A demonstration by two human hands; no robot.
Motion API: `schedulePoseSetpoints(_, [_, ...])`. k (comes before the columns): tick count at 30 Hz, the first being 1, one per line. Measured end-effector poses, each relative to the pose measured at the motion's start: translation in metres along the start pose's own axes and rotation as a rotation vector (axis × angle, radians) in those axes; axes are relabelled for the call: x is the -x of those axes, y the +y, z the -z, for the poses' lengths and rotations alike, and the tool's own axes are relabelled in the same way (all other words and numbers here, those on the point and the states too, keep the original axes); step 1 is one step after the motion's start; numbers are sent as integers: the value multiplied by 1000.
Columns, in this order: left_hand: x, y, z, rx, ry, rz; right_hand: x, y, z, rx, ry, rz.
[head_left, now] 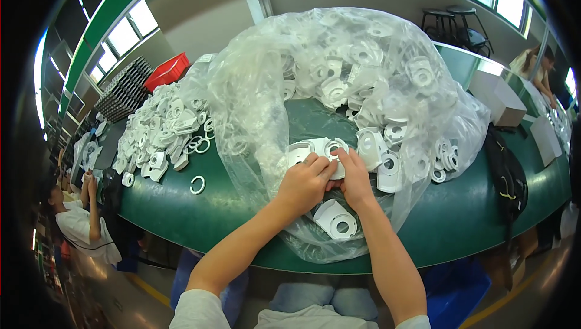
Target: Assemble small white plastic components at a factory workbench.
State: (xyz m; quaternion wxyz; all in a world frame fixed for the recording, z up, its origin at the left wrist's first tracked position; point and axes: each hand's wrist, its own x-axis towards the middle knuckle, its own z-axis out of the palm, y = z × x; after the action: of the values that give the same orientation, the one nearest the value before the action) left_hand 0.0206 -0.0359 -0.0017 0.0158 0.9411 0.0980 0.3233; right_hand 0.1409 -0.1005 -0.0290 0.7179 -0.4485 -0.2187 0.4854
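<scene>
My left hand (305,182) and my right hand (353,175) meet over the front of a big clear plastic bag (248,111). Between them they grip a white plastic part with a round ring-shaped opening (334,146); the fingers of both hands are closed at its near edge and partly cover it. Just nearer to me, a similar white part (336,220) lies on the bag's film. More white parts (370,147) sit right beside my right hand, inside the bag's mouth. Further back, the bag is filled with many of the same pieces.
A heap of white parts (163,126) spreads over the green table (175,199) at left, with a loose white ring (197,184) near it. Behind stand a red bin (167,72) and stacked dark trays (124,90). White boxes (497,99) and a black bag (505,169) are at right. Other people sit at both sides.
</scene>
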Motion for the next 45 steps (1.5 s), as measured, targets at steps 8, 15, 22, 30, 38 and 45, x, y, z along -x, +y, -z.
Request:
schedulePoseSetpoints(8, [3, -7, -1, 84, 60, -11, 3, -2, -4, 71, -32, 25])
schedulePoseSetpoints(15, [8, 5, -5, 16, 62, -5, 1, 2, 2, 77, -36, 63])
schedulePoseSetpoints(22, [0, -6, 10, 491, 281, 456, 10, -8, -11, 118, -129, 61])
schedulePoseSetpoints(30, [3, -17, 13, 560, 335, 608, 12, -8, -13, 179, -253, 7])
schedulePoseSetpoints(38, [1, -15, 17, 733, 321, 733, 12, -8, -11, 158, -250, -25])
schedulePoseSetpoints(45, [2, -13, 14, 768, 286, 759, 9, -7, -8, 100, -287, -27])
